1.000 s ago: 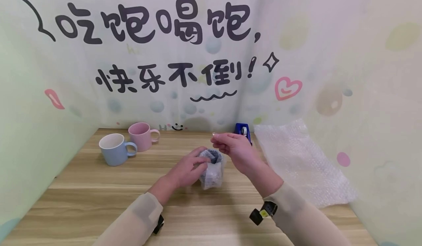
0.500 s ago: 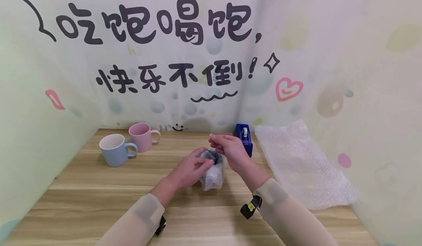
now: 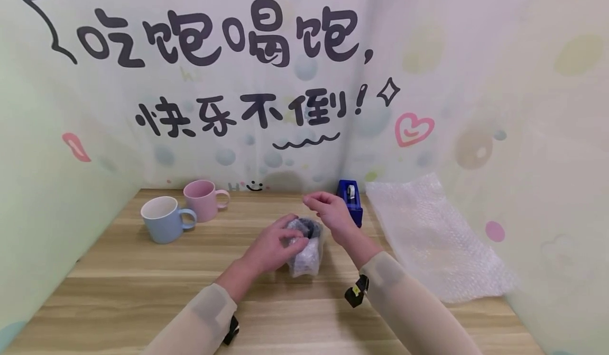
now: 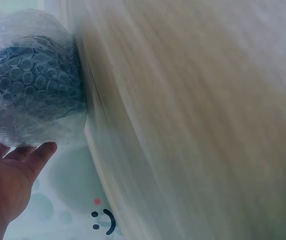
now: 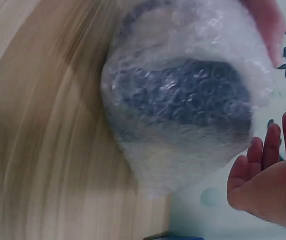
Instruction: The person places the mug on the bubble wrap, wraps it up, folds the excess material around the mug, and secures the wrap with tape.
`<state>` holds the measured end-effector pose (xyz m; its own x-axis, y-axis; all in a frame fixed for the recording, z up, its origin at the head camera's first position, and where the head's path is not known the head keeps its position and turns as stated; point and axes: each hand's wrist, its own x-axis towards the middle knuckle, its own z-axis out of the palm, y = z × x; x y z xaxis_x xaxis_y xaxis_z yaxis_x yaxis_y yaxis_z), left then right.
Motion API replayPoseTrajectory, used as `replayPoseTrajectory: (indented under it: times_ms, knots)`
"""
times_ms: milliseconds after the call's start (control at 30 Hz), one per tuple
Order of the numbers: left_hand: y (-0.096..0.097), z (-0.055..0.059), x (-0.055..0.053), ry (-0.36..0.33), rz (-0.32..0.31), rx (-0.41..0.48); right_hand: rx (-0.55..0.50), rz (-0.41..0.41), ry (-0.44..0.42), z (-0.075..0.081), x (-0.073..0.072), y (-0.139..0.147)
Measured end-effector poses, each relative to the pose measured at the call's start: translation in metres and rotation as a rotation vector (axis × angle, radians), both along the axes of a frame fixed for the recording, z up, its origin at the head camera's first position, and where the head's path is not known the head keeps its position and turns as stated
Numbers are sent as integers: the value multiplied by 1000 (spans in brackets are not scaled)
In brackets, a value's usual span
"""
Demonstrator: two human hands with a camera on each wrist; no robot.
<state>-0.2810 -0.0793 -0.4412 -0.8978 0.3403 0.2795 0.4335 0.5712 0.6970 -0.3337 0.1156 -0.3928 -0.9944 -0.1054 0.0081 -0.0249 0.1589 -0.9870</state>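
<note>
A dark cup in bubble wrap (image 3: 306, 257) stands on the table, its hollow top toward the head camera. My left hand (image 3: 271, 245) grips it from the left side, thumb and fingers at the rim. In the left wrist view the dark wall of the wrapped cup (image 4: 32, 75) shows through the bubbles. Just above and right of it, my right hand (image 3: 334, 216) pinches a tiny clear bit of tape between thumb and forefinger; the tape hardly shows now. The right wrist view has the right hand (image 5: 270, 185) beside the wrapped cup (image 5: 183, 95), apart from it.
A blue tape dispenser (image 3: 351, 201) stands behind my right hand. To the right lies a flat sheet of bubble wrap (image 3: 433, 238). A light blue mug (image 3: 163, 222) and a pink mug (image 3: 201, 201) stand at the back left of the wooden table (image 3: 142, 302), near the wall.
My right forearm has swung left and the right hand shifted slightly left, uncovering more of the tape dispenser. The left hand keeps its hold on the wrapped cup.
</note>
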Motion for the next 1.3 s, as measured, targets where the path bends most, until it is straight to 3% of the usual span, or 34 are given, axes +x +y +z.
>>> replayPoseTrajectory:
  times_ms: [267,733,867,1033,1133,1300]
  knots:
    - [2,-3,0,10,-10,42,97,-19,-97,-20,-8,2]
    - [3,1,2,1,-21,61,156,-7,-79,-30,-9,0]
    - [4,1,2,-5,-19,59,236,-38,-86,-28,-7,-1]
    - [4,1,1,-21,-10,59,395,-84,56,-21,-7,1]
    - [4,1,1,-27,-4,53,454,8,146,-19,-9,5]
    - [3,-2,0,-8,3,46,532,184,144,-28,-11,9]
